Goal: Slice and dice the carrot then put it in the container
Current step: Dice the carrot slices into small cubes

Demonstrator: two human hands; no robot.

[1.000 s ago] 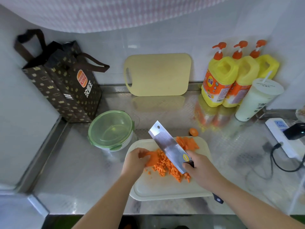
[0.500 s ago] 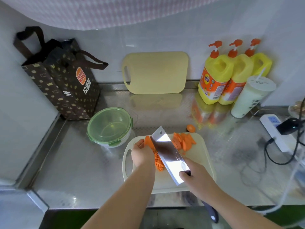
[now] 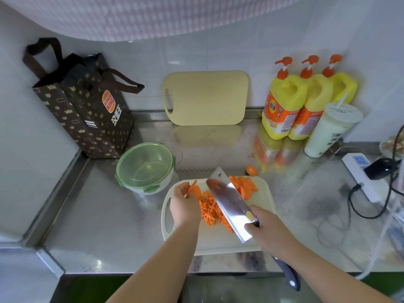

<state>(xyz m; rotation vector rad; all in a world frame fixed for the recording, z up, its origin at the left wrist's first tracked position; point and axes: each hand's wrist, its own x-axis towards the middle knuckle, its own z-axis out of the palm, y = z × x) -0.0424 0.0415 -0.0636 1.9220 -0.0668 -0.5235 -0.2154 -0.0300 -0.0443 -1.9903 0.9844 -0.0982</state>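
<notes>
On board: left hand pinches carrot slices; right hand grips cleaver.

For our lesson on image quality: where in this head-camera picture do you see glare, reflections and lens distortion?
Head view: glare brightens the cleaver blade; the steel counter reflects the detergent bottles and the yellow cutting board behind it; wide-angle distortion bows the counter's edges.

My steel counter carries: near, white cutting board; left, lidded container, bag; right, bottles, apparently a power strip.
</notes>
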